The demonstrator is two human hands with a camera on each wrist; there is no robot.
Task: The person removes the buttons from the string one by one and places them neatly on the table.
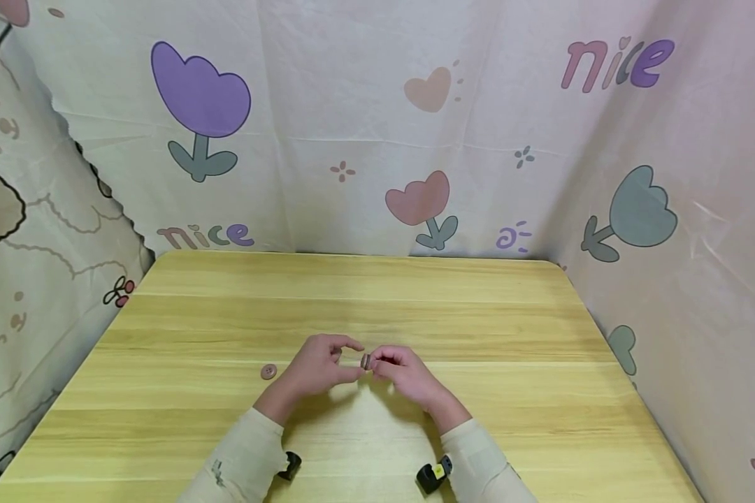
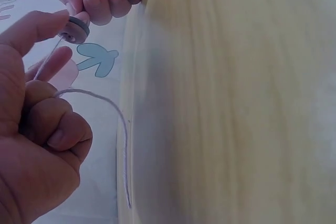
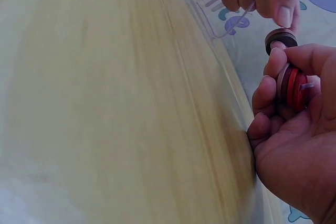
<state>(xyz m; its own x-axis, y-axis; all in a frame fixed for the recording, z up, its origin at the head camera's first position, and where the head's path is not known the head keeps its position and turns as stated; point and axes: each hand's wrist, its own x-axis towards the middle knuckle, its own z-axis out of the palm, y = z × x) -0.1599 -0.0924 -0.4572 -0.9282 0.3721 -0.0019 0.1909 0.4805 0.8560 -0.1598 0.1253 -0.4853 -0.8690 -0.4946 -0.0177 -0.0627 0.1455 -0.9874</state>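
Both hands meet above the wooden table. My right hand [image 1: 409,374] grips a stack of red and dark buttons [image 3: 295,88], with a short string end poking out of its outer face. Between the hands, a brown button and a dark one [image 3: 281,41] stand on edge at the right fingertips. A white string [image 2: 126,145] runs from these buttons into my left hand [image 1: 317,365], whose lower fingers curl round it; its free end hangs down. The left index finger and thumb reach towards the buttons; whether they touch them I cannot tell.
A single brown four-hole button [image 1: 268,371] lies on the table [image 1: 478,307], left of my left hand. Behind and beside the table hangs a pale cloth [image 1: 327,84] printed with flowers and words. Black wrist straps show at both sleeves.
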